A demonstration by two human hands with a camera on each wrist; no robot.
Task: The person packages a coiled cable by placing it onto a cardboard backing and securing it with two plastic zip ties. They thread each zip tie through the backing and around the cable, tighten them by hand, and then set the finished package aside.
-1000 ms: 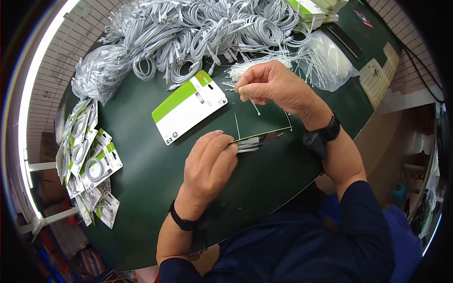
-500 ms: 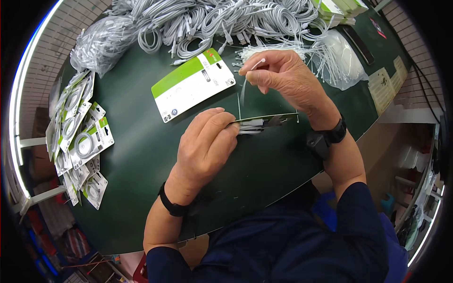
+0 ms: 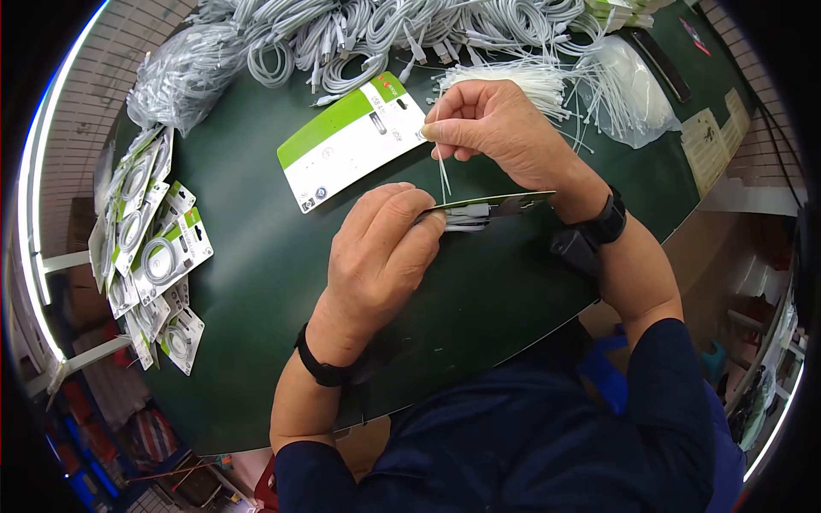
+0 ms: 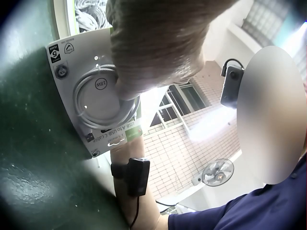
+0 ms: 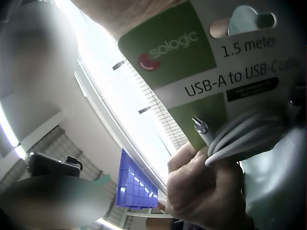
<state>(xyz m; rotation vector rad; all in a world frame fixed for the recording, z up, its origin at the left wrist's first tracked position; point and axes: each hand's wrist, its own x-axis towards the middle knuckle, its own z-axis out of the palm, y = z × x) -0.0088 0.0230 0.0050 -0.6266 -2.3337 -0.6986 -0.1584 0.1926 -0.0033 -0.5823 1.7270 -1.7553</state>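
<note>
My left hand grips a green and white cable card, seen nearly edge-on in the head view. A coiled grey USB cable lies against the card's near face; its loops show in the left wrist view. The right wrist view shows the card's printed front, with the fingers below the coil. Above the card's far side, my right hand pinches a thin white cable tie between thumb and forefinger. The tie hangs down toward the card's top edge, near the left fingertips.
Another card lies flat beyond the left hand. Grey cables are heaped at the back, beside loose cable ties and a clear bag. Finished-looking carded cables pile up at left. A dark phone lies back right.
The right hand has shifted slightly away and turned with the tie, whose head stuck up above the fingers half a second ago. The left hand keeps its grip on the card.
</note>
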